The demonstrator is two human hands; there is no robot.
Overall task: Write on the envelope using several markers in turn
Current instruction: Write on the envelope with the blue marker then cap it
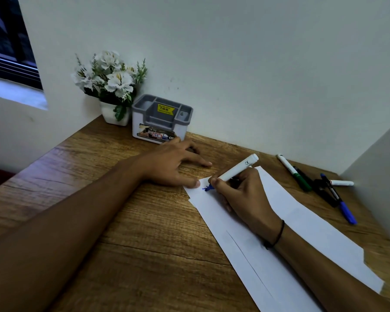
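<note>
A long white envelope lies slantwise on the wooden desk. My right hand grips a white marker with a blue tip, and the tip touches the envelope's far corner beside a small blue mark. My left hand rests flat on the desk with fingers spread, its thumb pressing the envelope's corner. Several other markers lie to the right of the envelope: a white and green one, black ones and a blue one.
A grey and white desk organiser stands at the back against the wall, beside a white pot of white flowers. A wall panel closes the desk's right side. A window is at the upper left.
</note>
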